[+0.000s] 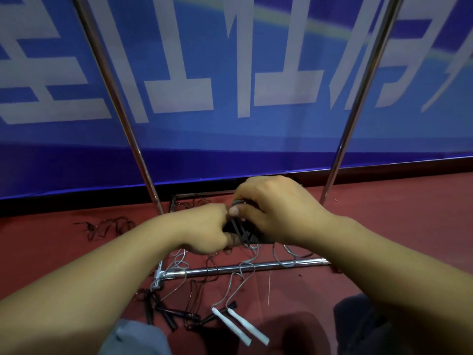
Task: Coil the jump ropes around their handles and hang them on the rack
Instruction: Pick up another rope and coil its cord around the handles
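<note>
both forearms reach forward, left hand (204, 228) and right hand (271, 208) fingers apparently pinching one dark rope bundle (242, 233).

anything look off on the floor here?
Yes: loose ropes sprawl tangled over the rack's base bar, uncoiled. White handles and black handles lie on the red floor; another rope sits heaped at left. Both hands, left and right, grip a dark bundle.
</note>
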Demonstrator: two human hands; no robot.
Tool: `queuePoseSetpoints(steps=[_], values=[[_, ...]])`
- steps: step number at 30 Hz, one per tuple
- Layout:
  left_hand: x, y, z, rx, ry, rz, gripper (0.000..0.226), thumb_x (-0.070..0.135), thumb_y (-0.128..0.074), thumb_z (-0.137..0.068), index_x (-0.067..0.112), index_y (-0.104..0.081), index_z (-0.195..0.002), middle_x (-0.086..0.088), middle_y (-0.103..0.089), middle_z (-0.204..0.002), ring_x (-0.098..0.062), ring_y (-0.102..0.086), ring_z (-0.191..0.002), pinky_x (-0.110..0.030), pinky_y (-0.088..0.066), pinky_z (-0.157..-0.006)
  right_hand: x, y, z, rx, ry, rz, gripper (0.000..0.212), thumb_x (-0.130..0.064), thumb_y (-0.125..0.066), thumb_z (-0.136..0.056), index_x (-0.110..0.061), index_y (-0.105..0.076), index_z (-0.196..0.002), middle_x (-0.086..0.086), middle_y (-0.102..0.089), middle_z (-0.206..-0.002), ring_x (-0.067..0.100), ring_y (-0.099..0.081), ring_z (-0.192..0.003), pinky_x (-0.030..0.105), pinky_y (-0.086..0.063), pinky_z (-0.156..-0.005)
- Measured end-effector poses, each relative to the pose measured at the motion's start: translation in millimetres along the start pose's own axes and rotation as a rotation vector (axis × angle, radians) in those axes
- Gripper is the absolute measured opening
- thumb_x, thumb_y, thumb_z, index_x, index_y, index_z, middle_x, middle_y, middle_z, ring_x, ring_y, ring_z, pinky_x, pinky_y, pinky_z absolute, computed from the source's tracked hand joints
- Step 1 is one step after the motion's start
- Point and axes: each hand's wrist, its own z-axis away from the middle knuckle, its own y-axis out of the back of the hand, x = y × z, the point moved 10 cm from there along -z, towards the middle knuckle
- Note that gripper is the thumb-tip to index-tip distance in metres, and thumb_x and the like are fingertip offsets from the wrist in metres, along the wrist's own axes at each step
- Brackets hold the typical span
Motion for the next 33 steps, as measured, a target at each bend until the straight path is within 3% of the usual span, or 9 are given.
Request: queuePoseSetpoints(steps=[3,5,7,10,15,20,28,33], values=[[8,-6,5,-0.090,-0.034,0.021,0.011,0.026,-0.060,-0.097,0.025,-0.064,-0.087,0.006,-0.074,-0.086,-0.007,-0.066,-0.081,-0.027,-0.053,-0.079,10,6,-1,0.036,-0.028,0.041,0.023,-0.044,-0.057,-0.094,-0.024,-0.068,-0.093,-0.004,-0.066,-0.089,0.025,-0.062,-0.084,0.041,-0.050,-0.067],[14,-6,7,-0.110,-0.052,0.088,0.007,0.023,-0.058,-0.099,0.025,-0.063,-0.094,0.009,-0.071,-0.079,0.002,-0.057,-0.059,-0.015,-0.044,-0.058,18,12,-2,0.058,-0.065,0.057,0.024,-0.045,-0.059,-0.094,-0.023,-0.067,-0.092,-0.003,-0.066,-0.087,0.025,-0.061,-0.083,0.039,-0.049,-0.067],[16,-6,9,-0.112,-0.041,0.163,0.007,0.023,-0.058,-0.100,0.023,-0.064,-0.103,0.008,-0.069,-0.073,0.000,-0.049,-0.049,-0.013,-0.037,-0.048,28,17,-3,0.063,-0.107,0.066,0.024,-0.046,-0.060,-0.093,-0.024,-0.067,-0.091,-0.004,-0.065,-0.085,0.023,-0.059,-0.082,0.037,-0.048,-0.067],[14,-7,9,-0.117,-0.020,0.260,0.010,0.024,-0.060,-0.099,0.023,-0.063,-0.090,0.005,-0.069,-0.070,-0.011,-0.048,-0.053,-0.021,-0.037,-0.048,44,22,-3,0.074,-0.168,0.038,0.023,-0.045,-0.065,-0.091,-0.023,-0.068,-0.088,-0.004,-0.066,-0.079,0.020,-0.058,-0.077,0.035,-0.046,-0.064],[13,-7,9,-0.115,0.009,0.325,0.018,0.025,-0.061,-0.098,0.023,-0.060,-0.081,0.002,-0.064,-0.064,-0.016,-0.043,-0.051,-0.027,-0.032,-0.050,62,24,-2,0.100,-0.248,-0.010,0.025,-0.048,-0.069,-0.087,-0.023,-0.068,-0.083,-0.003,-0.064,-0.069,0.015,-0.057,-0.067,0.034,-0.048,-0.062],[15,-9,12,-0.129,0.023,0.360,0.019,0.023,-0.060,-0.099,0.022,-0.058,-0.080,0.001,-0.060,-0.063,-0.014,-0.043,-0.047,-0.024,-0.031,-0.047,67,18,-4,0.083,-0.263,-0.062,0.025,-0.044,-0.072,-0.086,-0.019,-0.071,-0.084,-0.004,-0.065,-0.070,0.011,-0.058,-0.066,0.030,-0.046,-0.061],[19,-2,20,-0.106,0.010,0.462,0.022,0.023,-0.058,-0.100,0.023,-0.055,-0.078,0.002,-0.054,-0.060,-0.011,-0.041,-0.045,-0.021,-0.030,-0.044,81,24,-6,0.085,-0.342,-0.137,0.020,-0.045,-0.075,-0.083,-0.025,-0.071,-0.079,-0.010,-0.063,-0.066,-0.003,-0.056,-0.062,0.010,-0.034,-0.053],[22,-5,23,-0.132,0.004,0.531,0.021,0.023,-0.054,-0.102,0.020,-0.054,-0.082,0.004,-0.050,-0.058,-0.009,-0.037,-0.042,-0.018,-0.026,-0.043,82,29,-4,0.120,-0.361,-0.263,0.020,-0.041,-0.077,-0.082,-0.021,-0.073,-0.079,-0.011,-0.067,-0.067,0.000,-0.060,-0.063,0.017,-0.045,-0.059]])
